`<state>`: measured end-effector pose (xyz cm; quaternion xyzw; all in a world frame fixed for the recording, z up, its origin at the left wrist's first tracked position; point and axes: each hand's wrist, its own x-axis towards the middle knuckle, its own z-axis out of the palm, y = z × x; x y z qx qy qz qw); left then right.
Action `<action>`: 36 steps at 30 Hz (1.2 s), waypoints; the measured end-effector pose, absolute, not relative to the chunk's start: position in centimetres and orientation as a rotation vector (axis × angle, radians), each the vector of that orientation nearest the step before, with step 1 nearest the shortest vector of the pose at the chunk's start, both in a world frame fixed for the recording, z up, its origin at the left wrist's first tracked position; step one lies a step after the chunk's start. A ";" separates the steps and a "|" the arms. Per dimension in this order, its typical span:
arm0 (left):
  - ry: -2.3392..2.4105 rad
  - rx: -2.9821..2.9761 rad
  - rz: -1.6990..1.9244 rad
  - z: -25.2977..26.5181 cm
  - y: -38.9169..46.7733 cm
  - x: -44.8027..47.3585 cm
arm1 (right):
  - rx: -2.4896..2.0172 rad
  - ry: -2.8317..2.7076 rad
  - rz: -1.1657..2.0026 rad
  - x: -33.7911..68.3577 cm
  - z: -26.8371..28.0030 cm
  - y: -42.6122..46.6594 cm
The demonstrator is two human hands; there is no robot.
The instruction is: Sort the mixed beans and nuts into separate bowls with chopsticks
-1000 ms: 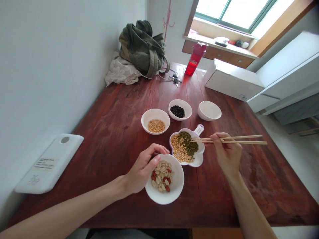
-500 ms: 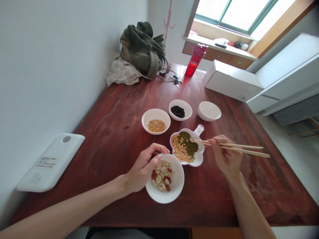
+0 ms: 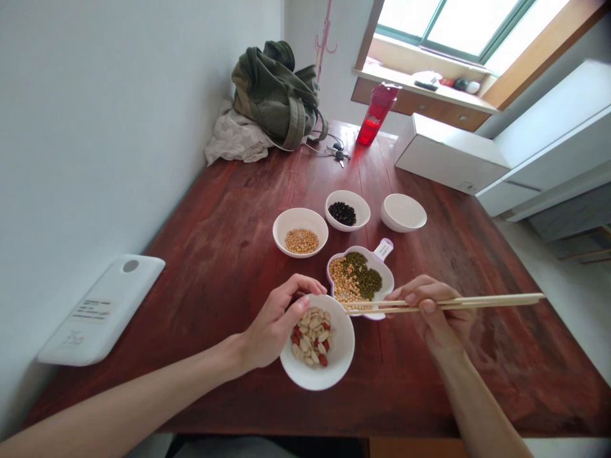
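My left hand [image 3: 277,318] grips the rim of a white bowl [image 3: 341,366], thumb inside and fingers along the far side. In this bowl lie peanuts [image 3: 312,334], mostly pale, a few with red skins. Wooden chopsticks [image 3: 496,300] are held in my right hand [image 3: 439,315]. Their tips are at the right rim of the peanut bowl; whether anything is pinched between them I cannot tell. Under the chopsticks sits a white, purple-edged flower-shaped dish [image 3: 384,289] with a handle. It holds yellow soybeans [image 3: 344,280] and green mung beans [image 3: 366,280], partly mixed.
Behind stand a bowl of soybeans [image 3: 300,216], a bowl of black beans [image 3: 360,203] and another white bowl [image 3: 403,213]. Farther back are a green bag [image 3: 272,95], keys [image 3: 338,154], a red bottle [image 3: 377,114] and a white box [image 3: 451,152]. A white device [image 3: 102,312] lies left.
My right hand has drawn the chopsticks from the mung beans toward me and left, to the peanut bowl's rim. The left hand and the bowl have stayed in place.
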<state>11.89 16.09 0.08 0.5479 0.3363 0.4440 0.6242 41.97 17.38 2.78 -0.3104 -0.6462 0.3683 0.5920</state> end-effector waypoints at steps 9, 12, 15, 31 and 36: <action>0.760 1.240 1.023 0.1 16.1 12.0 | -1.022 -1.824 0.285 44.9 2.2 19.9; 0.749 1.253 1.028 0.1 16.2 12.0 | -1.026 -1.917 0.264 44.9 2.1 20.0; 0.749 1.257 1.026 0.0 16.2 11.9 | -1.029 -1.950 0.264 44.6 2.1 20.0; 0.759 1.270 1.035 0.0 16.1 12.0 | -1.096 -1.876 0.298 44.1 2.0 20.1; 0.755 1.261 1.037 0.1 16.2 12.0 | -1.090 -1.784 0.332 44.5 1.8 20.3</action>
